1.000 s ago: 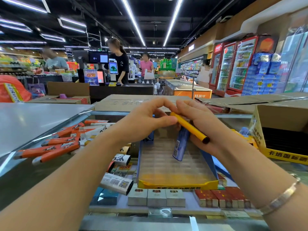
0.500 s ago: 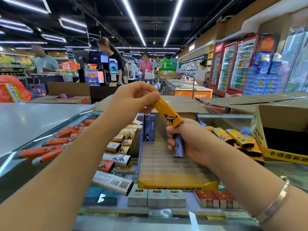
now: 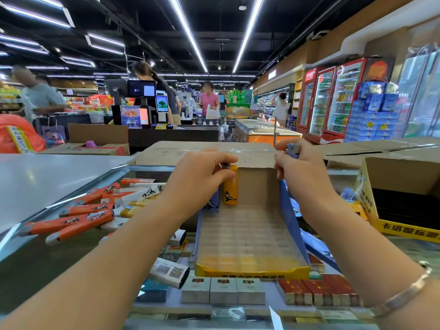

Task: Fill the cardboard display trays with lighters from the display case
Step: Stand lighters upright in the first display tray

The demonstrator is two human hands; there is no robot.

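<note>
Between the two hands lies the cardboard display tray (image 3: 250, 236), its gridded floor bare but for the far left corner and its yellow front lip nearest the camera. At that corner the left hand (image 3: 202, 172) pinches the top of a yellow lighter (image 3: 230, 186) between thumb and curled fingers, the lighter upright against the tray's back wall. Just left of it, under the same wrist, a blue lighter (image 3: 212, 202) stands in the tray, partly hidden by the hand. The right hand (image 3: 302, 172) is above the tray's right wall, fingers curled round a second blue lighter (image 3: 293, 150) whose metal head pokes out above the knuckles; its lower part seems to run down behind the palm, though the view there is poor. A bracelet (image 3: 402, 295) circles the right wrist.

Left of the left forearm, loose orange lighters (image 3: 78, 220) lie in a heap on the glass top of the display case (image 3: 71, 253), with white and yellow ones mixed in just beyond them. Below both forearms, inside the case, boxed packs (image 3: 222, 290) sit in a row. Right of the right hand an open yellow-edged carton (image 3: 402, 201) rests on the bench, and beyond both hands a flat cardboard box (image 3: 202, 152) rises behind the tray.
</note>
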